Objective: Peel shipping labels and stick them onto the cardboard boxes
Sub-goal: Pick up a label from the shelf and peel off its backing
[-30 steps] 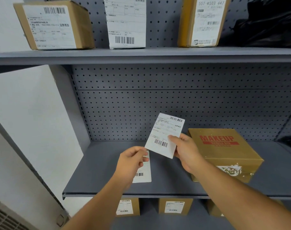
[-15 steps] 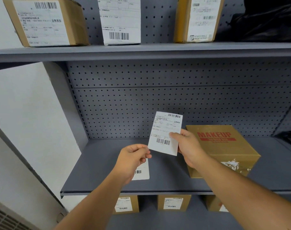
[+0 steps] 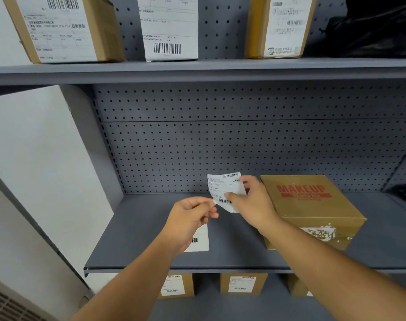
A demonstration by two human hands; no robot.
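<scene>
Your right hand [image 3: 253, 202] and left hand [image 3: 192, 216] both pinch the curling label [image 3: 225, 188]; it may fold onto itself before reaching the MAKEUP box [image 3: 313, 205]

Grey metal shelving [image 3: 197, 260] with a perforated back panel [image 3: 243, 147] stands against a plain white wall [image 3: 35, 147]; a ribbed vent [image 3: 5, 306] sits low at left.

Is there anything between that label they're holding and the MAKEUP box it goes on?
Nothing visible does. The label is held in both hands, the right hand beside the MAKEUP box, whose top is bare.
</scene>
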